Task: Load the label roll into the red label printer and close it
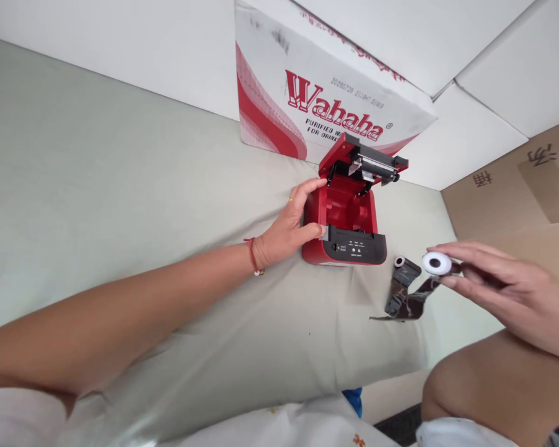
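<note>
A red label printer (311,239) with a black front panel stands on the pale cloth, its lid (375,162) raised and its red inner bay bare. My left hand (289,223) grips the printer's left side, thumb near the front corner of the bay and fingers at the back rim. Between the thumb and fingers of my right hand (507,282) is a ribbon roll (438,264), its white ring-shaped end facing me. Dark, shiny film (414,305) hangs from it in a loose loop towards a second, smaller spool (406,268) to the left.
Behind the printer, a white and red Wahaha carton (270,99) leans by the white wall panels (121,56). A brown cardboard box (507,198) stands at the right. Pale green cloth (97,174) covers the surface, wrinkled in front. My knee (484,379) is at the lower right.
</note>
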Tool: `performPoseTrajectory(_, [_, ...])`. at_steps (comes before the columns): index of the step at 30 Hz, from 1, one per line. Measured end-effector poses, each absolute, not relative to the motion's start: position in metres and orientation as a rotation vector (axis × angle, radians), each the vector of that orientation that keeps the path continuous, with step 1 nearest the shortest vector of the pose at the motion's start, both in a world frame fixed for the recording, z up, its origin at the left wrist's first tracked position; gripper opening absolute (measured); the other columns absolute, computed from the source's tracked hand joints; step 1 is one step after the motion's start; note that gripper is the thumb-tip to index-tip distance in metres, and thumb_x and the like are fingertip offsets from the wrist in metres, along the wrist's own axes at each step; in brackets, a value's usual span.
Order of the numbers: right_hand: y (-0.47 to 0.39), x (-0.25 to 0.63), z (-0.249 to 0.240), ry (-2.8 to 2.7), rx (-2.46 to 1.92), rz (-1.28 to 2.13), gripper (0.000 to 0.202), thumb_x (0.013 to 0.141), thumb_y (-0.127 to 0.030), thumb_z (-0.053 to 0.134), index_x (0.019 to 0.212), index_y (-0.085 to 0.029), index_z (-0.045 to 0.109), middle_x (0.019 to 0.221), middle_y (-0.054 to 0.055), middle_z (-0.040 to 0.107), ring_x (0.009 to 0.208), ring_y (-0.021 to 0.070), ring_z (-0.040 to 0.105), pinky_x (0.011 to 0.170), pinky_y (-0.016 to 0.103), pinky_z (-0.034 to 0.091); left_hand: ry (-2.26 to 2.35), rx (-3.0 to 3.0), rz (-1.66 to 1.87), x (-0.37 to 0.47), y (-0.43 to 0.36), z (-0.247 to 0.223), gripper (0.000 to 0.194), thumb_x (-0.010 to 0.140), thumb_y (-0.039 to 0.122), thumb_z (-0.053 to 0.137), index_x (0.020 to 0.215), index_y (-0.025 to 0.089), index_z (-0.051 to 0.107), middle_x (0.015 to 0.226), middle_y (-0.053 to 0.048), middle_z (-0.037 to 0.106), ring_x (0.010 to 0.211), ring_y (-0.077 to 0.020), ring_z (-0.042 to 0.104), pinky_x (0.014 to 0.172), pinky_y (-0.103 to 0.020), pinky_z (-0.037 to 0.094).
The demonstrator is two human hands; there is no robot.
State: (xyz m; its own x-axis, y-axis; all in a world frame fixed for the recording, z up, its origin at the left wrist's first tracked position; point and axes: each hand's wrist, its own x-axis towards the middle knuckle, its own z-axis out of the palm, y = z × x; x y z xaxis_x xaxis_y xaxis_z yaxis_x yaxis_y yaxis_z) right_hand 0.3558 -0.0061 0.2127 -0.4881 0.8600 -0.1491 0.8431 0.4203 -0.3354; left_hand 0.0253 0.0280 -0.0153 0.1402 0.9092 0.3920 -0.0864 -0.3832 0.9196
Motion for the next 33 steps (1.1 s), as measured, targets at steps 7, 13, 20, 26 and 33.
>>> performPoseTrajectory(7, [0.023, 0.258, 0.181, -2.611, -1.490, 0.463, 0.037, 0.105, -0.037, 0.062, 0.138, -0.027, 0.078, 0.121, 0.006, 0.083, 0.076, 0.0204, 0.072, 0.078, 0.038, 0.061, 0.760, 1.432, 1.396, 0.024, 0.025, -0.011, 0.084, 0.090, 0.039, 0.075, 0.166, 0.036, 0.040, 0.174, -0.007, 0.044, 0.168, -0.0370, 0.034, 0.139, -0.063, 0.035])
performPoseTrajectory(13, [0.055, 0.213, 0.154, -2.847, -1.544, 0.162, 0.041, 0.102, -0.018, 0.055, 0.136, -0.019, 0.077, 0.135, 0.015, 0.080, 0.116, 0.0353, 0.076, 0.095, 0.046, 0.056, 0.786, 1.452, 1.390, 0.024, 0.023, -0.005, 0.085, 0.088, 0.031, 0.070, 0.166, 0.032, 0.040, 0.177, -0.009, 0.041, 0.169, -0.0379, 0.031, 0.141, -0.064, 0.031])
performPoseTrajectory(20, [0.074, 0.192, 0.138, -2.849, -1.586, 0.019, 0.040, 0.096, -0.013, 0.057, 0.130, -0.020, 0.078, 0.114, 0.013, 0.084, 0.095, 0.0303, 0.076, 0.076, 0.037, 0.049, 0.788, 1.475, 1.394, 0.026, 0.025, -0.005, 0.085, 0.086, 0.032, 0.071, 0.166, 0.031, 0.041, 0.176, -0.010, 0.040, 0.168, -0.0384, 0.032, 0.143, -0.064, 0.026])
performPoseTrajectory(26, [0.075, 0.198, 0.135, -2.785, -1.439, 0.261, 0.041, 0.101, -0.022, 0.057, 0.137, -0.017, 0.078, 0.132, 0.016, 0.081, 0.113, 0.0345, 0.077, 0.092, 0.044, 0.057, 0.782, 1.466, 1.393, 0.024, 0.024, -0.003, 0.084, 0.086, 0.033, 0.071, 0.165, 0.033, 0.042, 0.177, -0.009, 0.040, 0.169, -0.0388, 0.031, 0.143, -0.065, 0.027])
performPoseTrajectory(33, [0.024, 0.228, 0.191, -2.179, -1.329, 0.182, 0.032, 0.112, -0.045, 0.061, 0.126, -0.031, 0.086, 0.105, 0.005, 0.083, 0.089, 0.0270, 0.078, 0.079, 0.043, 0.064, 0.795, 1.481, 1.419, 0.024, 0.026, -0.012, 0.083, 0.090, 0.041, 0.073, 0.166, 0.037, 0.041, 0.176, -0.006, 0.044, 0.168, -0.0385, 0.035, 0.141, -0.064, 0.034])
